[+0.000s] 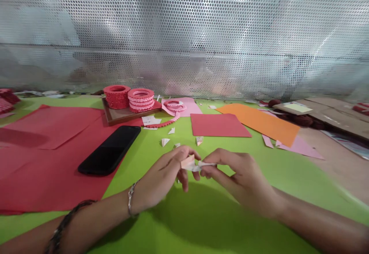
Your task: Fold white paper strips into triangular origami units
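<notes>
Both hands meet over the green table point(187, 219), holding a small folded piece of pale paper point(189, 163) between them. My left hand point(167, 173), with a silver bracelet at the wrist, has its thumb and fingers closed on the paper's left part. The right end of the paper is pinched between the thumb and index finger of my right hand point(239, 173). Several small folded paper scraps lie just beyond the hands, one of them point(165, 142) to the left and another point(199, 141) near the red sheet.
A black phone point(110, 150) lies on large red paper point(57, 177) at left. Pink and red rings point(141, 101) are stacked on a brown tray point(111, 118). Beyond my hands are a red sheet point(219, 125) and an orange sheet point(262, 123). A perforated metal screen point(184, 27) stands behind.
</notes>
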The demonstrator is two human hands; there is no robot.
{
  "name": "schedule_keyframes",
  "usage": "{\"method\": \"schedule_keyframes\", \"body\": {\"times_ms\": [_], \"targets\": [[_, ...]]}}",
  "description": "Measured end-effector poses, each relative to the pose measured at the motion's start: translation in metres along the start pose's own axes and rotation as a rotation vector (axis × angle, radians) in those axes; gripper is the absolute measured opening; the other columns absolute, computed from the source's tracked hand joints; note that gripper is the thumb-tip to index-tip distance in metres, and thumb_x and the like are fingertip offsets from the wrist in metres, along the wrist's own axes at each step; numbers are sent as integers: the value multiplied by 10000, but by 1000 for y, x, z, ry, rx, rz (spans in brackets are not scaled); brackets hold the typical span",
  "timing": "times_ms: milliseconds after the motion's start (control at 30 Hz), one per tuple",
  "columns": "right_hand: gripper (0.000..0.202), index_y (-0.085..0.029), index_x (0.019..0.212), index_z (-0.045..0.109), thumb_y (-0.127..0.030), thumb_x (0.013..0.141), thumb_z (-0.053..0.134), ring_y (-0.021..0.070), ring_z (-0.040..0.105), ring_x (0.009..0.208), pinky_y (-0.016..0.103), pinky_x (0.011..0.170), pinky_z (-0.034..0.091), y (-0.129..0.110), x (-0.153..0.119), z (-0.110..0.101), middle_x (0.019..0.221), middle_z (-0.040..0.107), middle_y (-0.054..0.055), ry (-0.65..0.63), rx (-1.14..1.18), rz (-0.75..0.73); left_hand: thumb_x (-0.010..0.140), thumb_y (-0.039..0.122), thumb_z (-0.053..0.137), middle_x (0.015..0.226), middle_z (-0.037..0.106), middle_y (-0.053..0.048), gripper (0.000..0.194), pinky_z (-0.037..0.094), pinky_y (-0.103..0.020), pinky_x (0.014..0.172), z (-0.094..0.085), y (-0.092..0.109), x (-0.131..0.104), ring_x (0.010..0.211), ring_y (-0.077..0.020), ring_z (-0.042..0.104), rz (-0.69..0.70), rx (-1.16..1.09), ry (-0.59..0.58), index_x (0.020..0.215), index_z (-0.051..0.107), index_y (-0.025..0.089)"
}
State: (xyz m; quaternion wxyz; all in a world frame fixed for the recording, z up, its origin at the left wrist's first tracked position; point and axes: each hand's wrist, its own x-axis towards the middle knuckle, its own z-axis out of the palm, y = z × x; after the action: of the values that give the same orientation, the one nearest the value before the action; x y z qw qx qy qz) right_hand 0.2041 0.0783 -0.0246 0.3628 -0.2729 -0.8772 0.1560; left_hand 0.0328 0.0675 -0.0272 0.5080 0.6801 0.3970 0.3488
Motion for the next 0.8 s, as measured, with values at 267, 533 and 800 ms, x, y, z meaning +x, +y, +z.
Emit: {"method": "schedule_keyframes", "body": {"times_ms": [267,533,800], "targets": [[130,-135,702,503,-216,803,498,77,570,549,190,528,470,-2,4,10,593,587,-6,-91,573,419,802,306,432,572,531,22,242,350,-181,488,-3,-7,-1,512,-92,476,170,458,39,643,525,149],[282,-101,705,574,-325,832,458,83,576,563,216,580,481,4,6,3,623,601,26,-63,917,442,822,277,422,537,593,6,267,406,-148,420,-3,0,-2,429,-76,516,171,339,121,728,627,133],[178,-116,718,580,-288,765,572,53,584,567,159,570,475,7,5,5,635,618,1,-68,1120,526,798,219,473,510,594,24,210,397,-121,395,-2,0,-2,398,-56,500,212,328,158,689,637,145]]}}
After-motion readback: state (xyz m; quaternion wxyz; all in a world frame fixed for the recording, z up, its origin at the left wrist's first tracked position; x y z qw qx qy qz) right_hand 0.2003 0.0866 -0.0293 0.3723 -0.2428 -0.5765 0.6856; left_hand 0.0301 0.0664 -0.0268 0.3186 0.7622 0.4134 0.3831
